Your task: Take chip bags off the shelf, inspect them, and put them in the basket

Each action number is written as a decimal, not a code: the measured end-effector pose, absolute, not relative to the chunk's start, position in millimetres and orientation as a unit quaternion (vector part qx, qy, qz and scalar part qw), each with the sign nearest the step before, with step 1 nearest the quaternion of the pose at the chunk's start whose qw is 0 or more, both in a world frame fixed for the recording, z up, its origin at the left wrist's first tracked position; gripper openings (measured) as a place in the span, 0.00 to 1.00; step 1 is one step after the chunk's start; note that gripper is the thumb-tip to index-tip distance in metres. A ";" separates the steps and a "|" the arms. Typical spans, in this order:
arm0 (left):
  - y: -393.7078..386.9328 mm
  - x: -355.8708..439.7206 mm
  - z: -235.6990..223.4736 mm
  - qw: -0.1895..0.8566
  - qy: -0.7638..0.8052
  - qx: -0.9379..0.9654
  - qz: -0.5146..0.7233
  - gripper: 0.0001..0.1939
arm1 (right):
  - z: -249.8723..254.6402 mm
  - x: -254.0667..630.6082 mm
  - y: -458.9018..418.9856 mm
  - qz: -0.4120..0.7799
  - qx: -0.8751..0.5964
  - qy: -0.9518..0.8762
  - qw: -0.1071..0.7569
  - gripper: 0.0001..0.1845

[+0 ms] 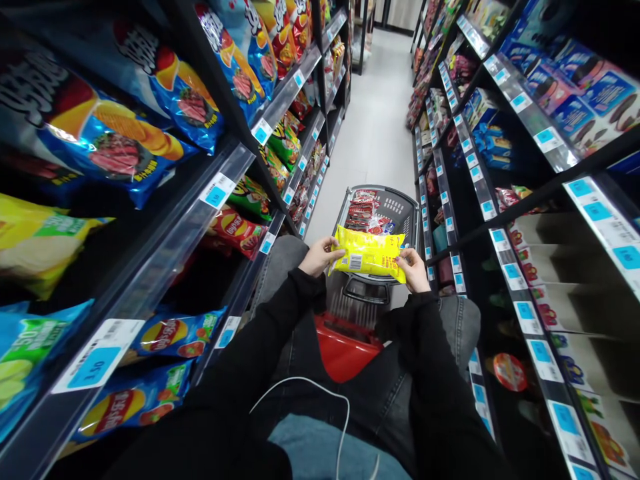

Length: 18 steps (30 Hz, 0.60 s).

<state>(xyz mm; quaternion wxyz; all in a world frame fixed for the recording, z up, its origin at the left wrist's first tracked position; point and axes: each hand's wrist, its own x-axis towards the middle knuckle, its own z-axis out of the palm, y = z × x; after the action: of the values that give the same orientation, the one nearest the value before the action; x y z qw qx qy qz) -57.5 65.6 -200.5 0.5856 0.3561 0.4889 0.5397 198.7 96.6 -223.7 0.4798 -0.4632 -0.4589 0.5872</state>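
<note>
A yellow snack bag (pixel 367 253) is held level between my two hands, its barcode side facing up. My left hand (pixel 320 257) pinches the bag's left end, and my right hand (pixel 413 269) grips the right end. Just beyond and below the bag stands a grey shopping basket (pixel 407 210). Inside it lie several red packets (pixel 364 208) and some smaller packs that I cannot make out. The bag hides part of the basket's near side.
Shelves of chip bags (pixel 130 150) rise close on my left. On the right, shelves hold boxed cookies (pixel 590 87) and other packs behind price tags (pixel 547 139). A red plastic object (pixel 345 350) sits between my legs. The aisle floor (pixel 373 120) stretches ahead.
</note>
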 end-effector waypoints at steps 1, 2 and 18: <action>65.5 -59.2 -200.2 0.582 0.492 0.373 0.530 0.24 | -222.9 198.7 96.5 0.586 -0.465 -0.462 0.476 0.24; 65.4 -60.7 -200.1 0.575 0.495 0.392 0.520 0.23 | -222.7 198.9 96.6 0.582 -0.469 -0.464 0.476 0.25; 64.5 -60.7 -198.3 0.529 0.483 0.461 0.524 0.19 | -219.1 199.0 96.9 0.548 -0.491 -0.404 0.543 0.25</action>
<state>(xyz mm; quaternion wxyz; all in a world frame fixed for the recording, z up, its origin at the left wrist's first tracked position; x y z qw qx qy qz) -60.7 64.5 -198.3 0.5291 0.4609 0.4828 0.5239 199.0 96.9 -219.1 0.5430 -0.4911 -0.4042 0.5482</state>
